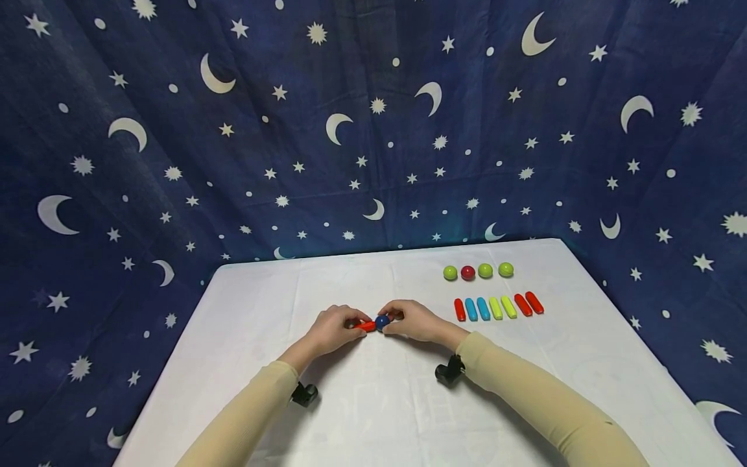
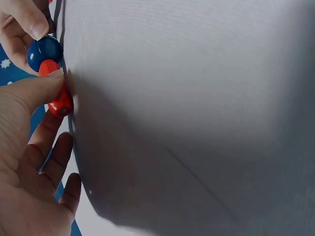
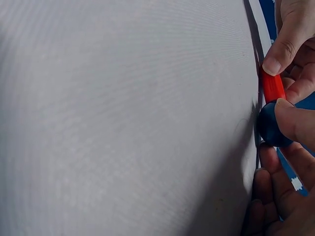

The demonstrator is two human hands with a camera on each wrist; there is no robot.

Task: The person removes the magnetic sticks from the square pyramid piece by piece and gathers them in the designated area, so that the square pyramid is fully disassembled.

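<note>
Near the middle of the white table, the left hand (image 1: 335, 329) pinches a short red rod (image 1: 366, 326) between thumb and finger. Facing it, the right hand (image 1: 413, 320) holds a dark blue ball (image 1: 382, 322) by its sides. One end of the rod meets the ball, as the left wrist view shows with the red rod (image 2: 61, 102) against the blue ball (image 2: 45, 52). In the right wrist view the thumb lies over the blue ball (image 3: 269, 125), and the red rod (image 3: 273, 87) runs from it toward the left hand's fingertips.
Right of the hands lies a row of rods: red, blue (image 1: 471, 309), yellow (image 1: 495, 308) and more red (image 1: 533, 302). Behind them is a row of balls, several green (image 1: 485, 270) and one red (image 1: 468, 273). A dark blue star-patterned curtain (image 1: 373, 181) surrounds the white table (image 1: 257, 305).
</note>
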